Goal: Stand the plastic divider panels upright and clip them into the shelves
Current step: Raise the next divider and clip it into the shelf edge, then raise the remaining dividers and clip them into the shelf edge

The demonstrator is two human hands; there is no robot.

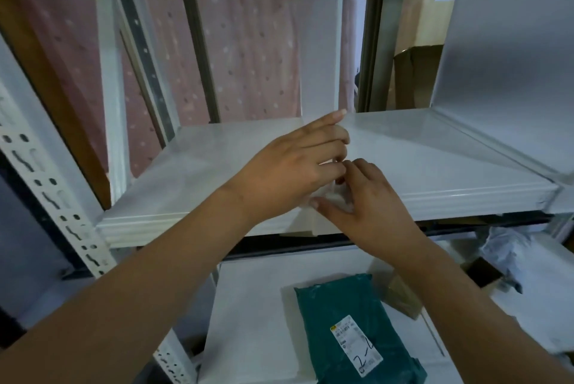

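Observation:
A translucent plastic divider panel (321,41) stands upright in the middle of the white shelf (435,166), seen nearly edge-on. Its white clip (310,225) hooks over the shelf's front lip. My left hand (295,166) is pressed against the panel's lower front edge, fingers curled around it. My right hand (369,197) pinches the panel's bottom corner right at the clip. A second divider panel (503,51) stands upright at the right end of the same shelf.
A slotted white upright post (56,197) frames the left side. On the lower shelf (248,306) lies a green mailer bag (354,331) with a label, a brown parcel (403,296) beside it, and crumpled wrapped items (503,247) further right. Cardboard boxes (416,73) sit behind.

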